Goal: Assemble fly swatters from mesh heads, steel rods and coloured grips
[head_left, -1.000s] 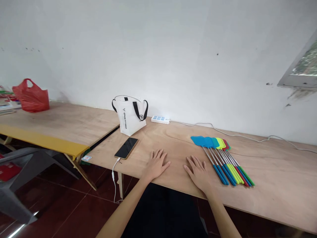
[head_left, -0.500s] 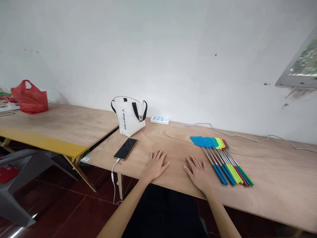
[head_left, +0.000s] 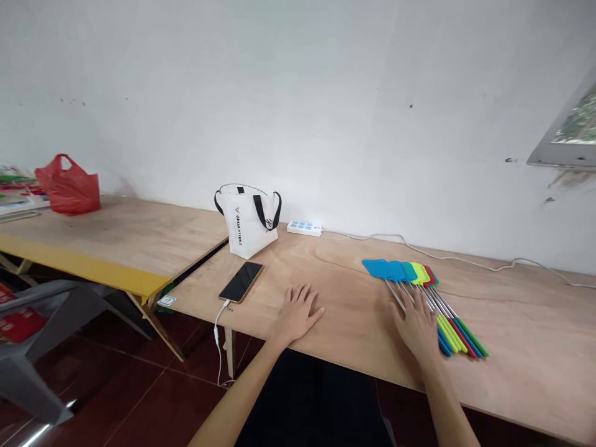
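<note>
A row of several telescopic fly swatters (head_left: pixel 420 274) lies side by side on the wooden table (head_left: pixel 342 292). Their heads are blue, teal, yellow, red and green, on silver rods with coloured grips. My right hand (head_left: pixel 414 323) is over the left end of the row, fingers extended and slightly apart, hiding some rods and blue grips. Whether it touches them I cannot tell. Flat on the tabletop near the front edge rests my left hand (head_left: pixel 295 315), fingers spread and holding nothing. A black-screened phone (head_left: pixel 241 282) lies to its left.
A white tote bag (head_left: pixel 246 223) with black straps stands behind the phone, which has a white cable (head_left: pixel 216 338) plugged in. By the wall sits a power strip (head_left: pixel 304 228), its cord running right. On the left table is a red plastic bag (head_left: pixel 74 191); a grey chair (head_left: pixel 60 347) stands below.
My right hand has moved right from the bare tabletop to over the left swatters. My left hand stays on the table. The view has shifted slightly.
</note>
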Tool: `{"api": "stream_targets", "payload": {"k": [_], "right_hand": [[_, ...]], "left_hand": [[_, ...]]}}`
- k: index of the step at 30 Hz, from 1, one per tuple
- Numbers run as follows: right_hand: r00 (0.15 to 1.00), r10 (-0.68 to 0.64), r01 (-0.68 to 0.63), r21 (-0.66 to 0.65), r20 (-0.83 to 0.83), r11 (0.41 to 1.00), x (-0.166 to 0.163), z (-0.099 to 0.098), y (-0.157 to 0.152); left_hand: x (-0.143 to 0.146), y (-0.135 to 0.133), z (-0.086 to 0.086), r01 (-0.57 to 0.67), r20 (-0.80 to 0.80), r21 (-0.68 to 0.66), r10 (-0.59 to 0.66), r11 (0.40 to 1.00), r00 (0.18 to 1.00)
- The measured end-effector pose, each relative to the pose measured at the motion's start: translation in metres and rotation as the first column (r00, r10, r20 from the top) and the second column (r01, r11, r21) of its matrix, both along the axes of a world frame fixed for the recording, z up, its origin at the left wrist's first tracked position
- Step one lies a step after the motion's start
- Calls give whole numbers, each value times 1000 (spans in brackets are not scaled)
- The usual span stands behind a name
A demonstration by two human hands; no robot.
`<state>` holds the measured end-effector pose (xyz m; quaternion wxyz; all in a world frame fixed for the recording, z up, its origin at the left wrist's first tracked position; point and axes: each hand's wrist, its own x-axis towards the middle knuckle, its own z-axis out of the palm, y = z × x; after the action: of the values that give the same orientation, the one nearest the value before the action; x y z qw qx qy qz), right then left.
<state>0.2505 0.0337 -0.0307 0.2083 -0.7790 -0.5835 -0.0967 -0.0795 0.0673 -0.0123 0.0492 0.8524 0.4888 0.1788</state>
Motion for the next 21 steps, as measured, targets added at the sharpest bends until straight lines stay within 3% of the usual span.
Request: {"api": "stream_targets", "payload": {"k": [2,5,13,21], "right_hand": [[996,-82,85,-83,33,993,17,-4,-2],[990,-97,112,-159,101,981,27,-7,-6],[990,-23,42,-128,142,991,18,2,-6],[990,-40,64,-172,138,983,17,10,-8]], "left_hand": [[0,-1,0,-2,-4,2,2,1000,1000],[1,-1,0,-3,-1,12,3,1000,1000],[0,2,-2,-4,7,0,4,1000,1000],[-1,3,-6,8,26,13,-8,1000,1000]]}}
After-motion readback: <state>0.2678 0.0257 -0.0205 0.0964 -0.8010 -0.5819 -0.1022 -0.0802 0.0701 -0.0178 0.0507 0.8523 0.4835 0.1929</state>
